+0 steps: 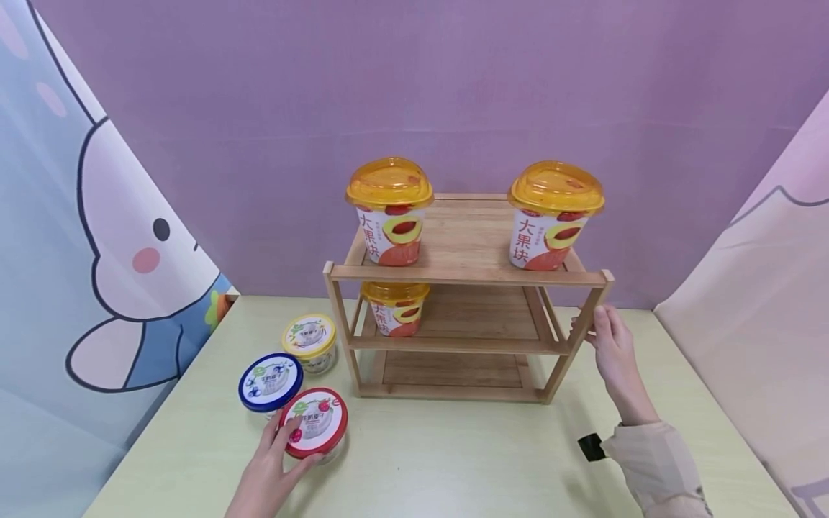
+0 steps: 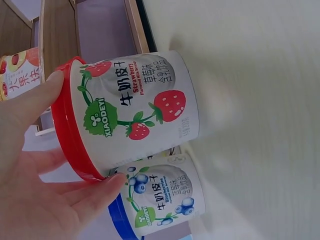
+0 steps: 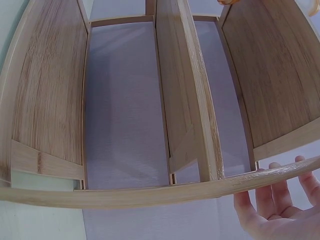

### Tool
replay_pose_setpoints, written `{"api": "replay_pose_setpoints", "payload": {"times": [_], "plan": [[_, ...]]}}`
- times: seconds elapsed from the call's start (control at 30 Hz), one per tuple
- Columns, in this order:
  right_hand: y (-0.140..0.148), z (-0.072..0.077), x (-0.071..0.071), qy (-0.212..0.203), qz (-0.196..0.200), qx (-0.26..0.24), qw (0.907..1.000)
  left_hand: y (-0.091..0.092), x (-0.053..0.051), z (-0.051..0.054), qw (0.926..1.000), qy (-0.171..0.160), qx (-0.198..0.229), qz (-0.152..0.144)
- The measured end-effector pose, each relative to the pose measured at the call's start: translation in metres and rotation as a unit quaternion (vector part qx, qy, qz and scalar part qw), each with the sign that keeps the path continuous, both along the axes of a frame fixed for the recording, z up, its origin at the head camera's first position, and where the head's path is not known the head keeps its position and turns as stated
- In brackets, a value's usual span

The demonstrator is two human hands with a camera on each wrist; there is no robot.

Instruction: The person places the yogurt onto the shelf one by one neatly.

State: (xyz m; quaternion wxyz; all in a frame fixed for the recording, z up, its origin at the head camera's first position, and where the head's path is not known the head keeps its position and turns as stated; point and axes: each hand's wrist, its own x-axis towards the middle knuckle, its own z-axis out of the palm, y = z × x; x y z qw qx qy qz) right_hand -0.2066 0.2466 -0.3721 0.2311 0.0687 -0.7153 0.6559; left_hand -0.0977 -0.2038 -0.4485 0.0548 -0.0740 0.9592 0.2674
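My left hand [image 1: 268,460] has its thumb and fingers around the red lid of a strawberry milk cup [image 2: 135,110]. The cup is upright at the table's left front. Close beside it stands a blue-lidded blueberry cup [image 1: 270,381], which the fingertips nearly meet or touch in the left wrist view. Behind them is a yellow-lidded cup [image 1: 309,337]. My right hand [image 1: 614,345] holds the right front post of a wooden three-tier shelf [image 1: 466,273], its fingertips [image 3: 280,167] showing past the post in the right wrist view.
Two orange-lidded fruit cups stand on the top shelf, one left [image 1: 398,230] and one right [image 1: 547,237]. A third fruit cup [image 1: 396,316] is on the middle tier at left. A purple cloth [image 1: 259,180] hangs behind the pale table [image 1: 440,460].
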Motion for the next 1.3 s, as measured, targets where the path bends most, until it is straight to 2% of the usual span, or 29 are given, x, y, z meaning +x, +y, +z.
{"api": "replay_pose_setpoints", "payload": {"times": [0.4,0.53,0.63,0.8,1.0,1.3], "plan": [[0.0,0.0,0.0,-0.002,0.003,-0.001,1.0,0.012,-0.001,0.0,0.9983,0.052,0.02,-0.017],[0.0,0.001,0.0,0.0,0.004,0.002,1.0,0.016,-0.003,-0.002,0.9971,0.044,0.062,0.001],[0.0,0.001,0.0,-0.001,0.0,0.005,1.0,0.019,-0.004,-0.005,0.9931,0.035,0.11,0.022],[0.0,0.001,0.0,-0.007,-0.006,0.011,0.9999,0.023,-0.007,-0.013,0.9853,0.052,0.158,0.04],[-0.001,0.002,0.0,-0.005,0.0,-0.004,1.0,0.027,-0.012,-0.022,0.9766,0.096,0.187,0.043],[-0.002,0.003,0.002,-0.001,0.004,-0.015,0.9999,0.024,-0.016,-0.025,0.9725,0.105,0.2,0.056]]}}
